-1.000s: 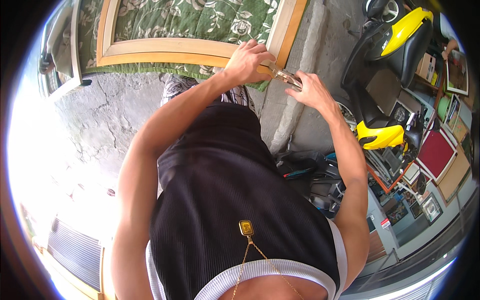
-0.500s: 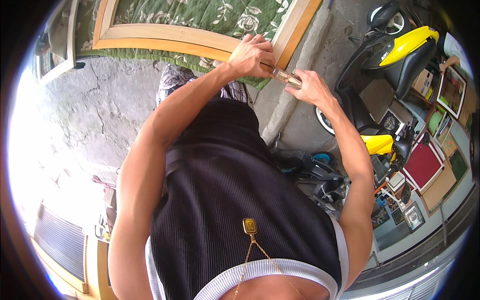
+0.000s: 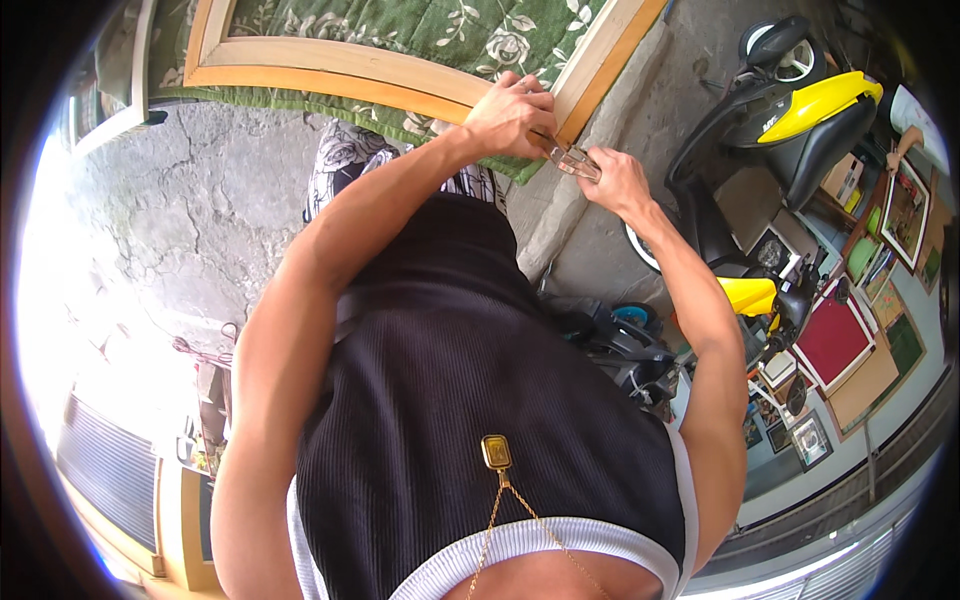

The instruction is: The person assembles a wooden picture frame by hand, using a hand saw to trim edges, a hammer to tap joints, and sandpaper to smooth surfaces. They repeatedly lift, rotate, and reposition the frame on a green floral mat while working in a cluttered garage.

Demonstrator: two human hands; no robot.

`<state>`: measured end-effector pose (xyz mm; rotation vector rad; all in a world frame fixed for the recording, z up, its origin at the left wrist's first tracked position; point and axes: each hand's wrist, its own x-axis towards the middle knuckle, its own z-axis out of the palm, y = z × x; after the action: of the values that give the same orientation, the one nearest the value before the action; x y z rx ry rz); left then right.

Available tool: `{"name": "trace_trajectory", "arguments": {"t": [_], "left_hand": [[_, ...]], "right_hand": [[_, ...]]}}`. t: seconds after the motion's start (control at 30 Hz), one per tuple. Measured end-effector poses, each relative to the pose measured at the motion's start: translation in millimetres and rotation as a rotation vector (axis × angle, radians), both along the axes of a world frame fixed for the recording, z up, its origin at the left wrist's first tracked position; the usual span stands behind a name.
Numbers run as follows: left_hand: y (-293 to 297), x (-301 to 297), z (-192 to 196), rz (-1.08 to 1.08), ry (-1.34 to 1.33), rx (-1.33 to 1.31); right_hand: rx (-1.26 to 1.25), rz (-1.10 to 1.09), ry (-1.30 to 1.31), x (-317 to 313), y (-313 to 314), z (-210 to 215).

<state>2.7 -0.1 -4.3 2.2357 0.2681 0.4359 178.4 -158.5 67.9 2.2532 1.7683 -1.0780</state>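
Observation:
A light wooden picture frame (image 3: 350, 70) with an orange outer edge lies at the top, on a green floral quilted cloth (image 3: 400, 28). At its near right corner, my left hand (image 3: 512, 118) rests over the rail with curled fingers; what they pinch is hidden. Beside that corner is a shiny metal hand tool (image 3: 572, 160) with two narrow parallel arms, perhaps pliers. My right hand (image 3: 618, 182) is closed around its right end. The tool's other end meets my left fingertips, and its tip cannot be made out.
A yellow and black scooter (image 3: 800, 115) stands to the right on the concrete floor. Beyond it are several framed pictures, a red panel (image 3: 835, 340) and another person's arm (image 3: 908, 140). A raised concrete edge (image 3: 560, 225) runs beside the cloth. Another white-edged frame (image 3: 115, 130) is at far left.
The tool has tilted more steeply and its right end sits slightly lower, together with my right hand. My left hand stays at the frame's corner. The view has shifted a little.

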Motion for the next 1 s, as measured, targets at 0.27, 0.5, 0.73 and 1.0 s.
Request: {"name": "trace_trajectory", "arguments": {"t": [0.27,0.5,0.73,1.0], "left_hand": [[-0.6,3.4,1.5,0.016,0.003,0.019],[-1.5,0.5,-2.1,0.018,-0.003,0.023],[-3.6,-4.6,-2.1,0.039,0.016,0.052],[-90.3,14.8,67.2,0.394,-0.188,-0.059]], "right_hand": [[0.033,0.023,-0.003,6.6,3.2,-2.5],[-0.017,0.017,-0.011,0.5,10.9,8.0],[0.019,0.023,-0.004,4.8,6.7,-8.8],[0.149,0.086,0.228,8.9,9.7,-0.9]]}}
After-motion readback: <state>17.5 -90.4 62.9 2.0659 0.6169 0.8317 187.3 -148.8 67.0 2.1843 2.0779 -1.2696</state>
